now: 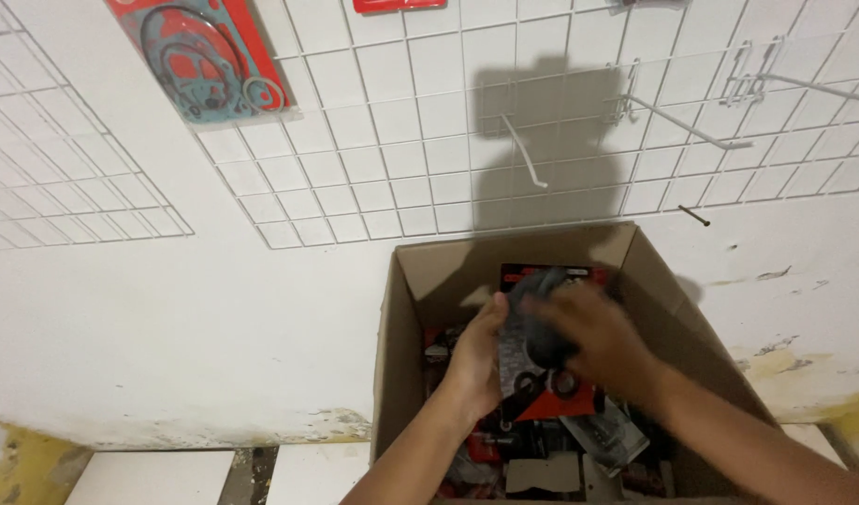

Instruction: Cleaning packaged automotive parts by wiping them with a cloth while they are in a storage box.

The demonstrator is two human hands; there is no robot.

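Note:
An open cardboard box (397, 355) stands against a white wall, filled with several red-and-black packets of gaskets (598, 440). Inside the box, my left hand (476, 360) grips the left edge of one flat red packet (542, 379) carrying dark grey gaskets. My right hand (603, 341) lies over the packet's front and right side, blurred by motion, fingers curled onto it. The packet stands nearly upright above the rest of the contents.
A white wire grid panel (429, 140) covers the wall above the box, with bare metal hooks (691, 126) sticking out. A red gasket packet (205, 56) hangs at the upper left. Another grid panel (65, 187) is on the left. Pale tiles (158, 477) lie below.

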